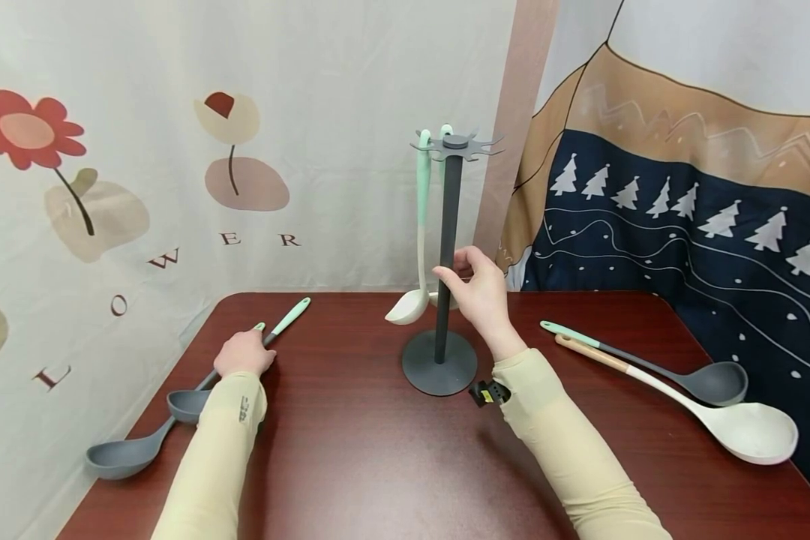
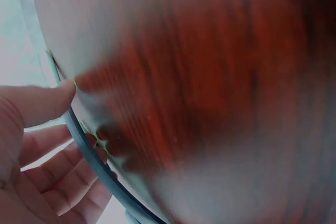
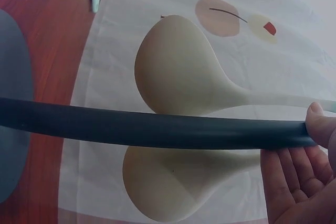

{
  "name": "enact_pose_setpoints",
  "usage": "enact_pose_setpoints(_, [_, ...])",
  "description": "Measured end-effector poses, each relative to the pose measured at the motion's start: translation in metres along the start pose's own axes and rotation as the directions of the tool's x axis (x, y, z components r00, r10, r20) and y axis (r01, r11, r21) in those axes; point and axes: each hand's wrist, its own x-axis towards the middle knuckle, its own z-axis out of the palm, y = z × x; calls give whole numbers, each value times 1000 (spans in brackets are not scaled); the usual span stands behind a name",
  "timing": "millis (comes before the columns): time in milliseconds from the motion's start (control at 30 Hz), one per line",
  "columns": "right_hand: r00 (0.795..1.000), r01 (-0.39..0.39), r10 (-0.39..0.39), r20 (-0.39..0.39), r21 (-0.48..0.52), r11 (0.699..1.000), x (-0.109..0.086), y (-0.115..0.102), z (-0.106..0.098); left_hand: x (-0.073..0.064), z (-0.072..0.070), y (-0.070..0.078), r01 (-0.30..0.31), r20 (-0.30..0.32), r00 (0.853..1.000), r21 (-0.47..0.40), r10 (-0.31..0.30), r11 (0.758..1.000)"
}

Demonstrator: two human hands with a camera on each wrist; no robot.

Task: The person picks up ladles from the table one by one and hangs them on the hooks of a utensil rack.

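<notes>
Gripping stand [image 1: 448, 225] with right fingers [image 3: 278, 177], holding ladle [image 2: 108, 180] near desk's left edge [image 1: 158, 401] with left fingers [image 2: 44, 142], leaving wide room between.

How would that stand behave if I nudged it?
The stand would probably tip more readily from a push up high, being tall and slim. Its flat base might slide on the glossy table. The two hanging ladles would likely swing, since they dangle by their handle ends.
</notes>
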Motion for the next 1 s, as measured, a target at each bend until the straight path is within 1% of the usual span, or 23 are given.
enact_pose_setpoints(233, [1000,13,-13,6,-16,1000,1,3,0,0,2,0,25,-33,999,-2,-25,1000])
enact_pose_setpoints(433, [1000,8,-7,17,-31,999,1,4,0,3,6,-5,18,-69,997,-25,-20,1000])
enact_pose_setpoints(700, [1000,18,-17,26,-32,999,1,3,-1,5,8,-6,9,-59,998,-29,-11,1000])
enact_pose_setpoints(1000, [999,12,-10,43,-37,999,3,3,-2,5,6,-6,-18,-55,998,-23,17,1000])
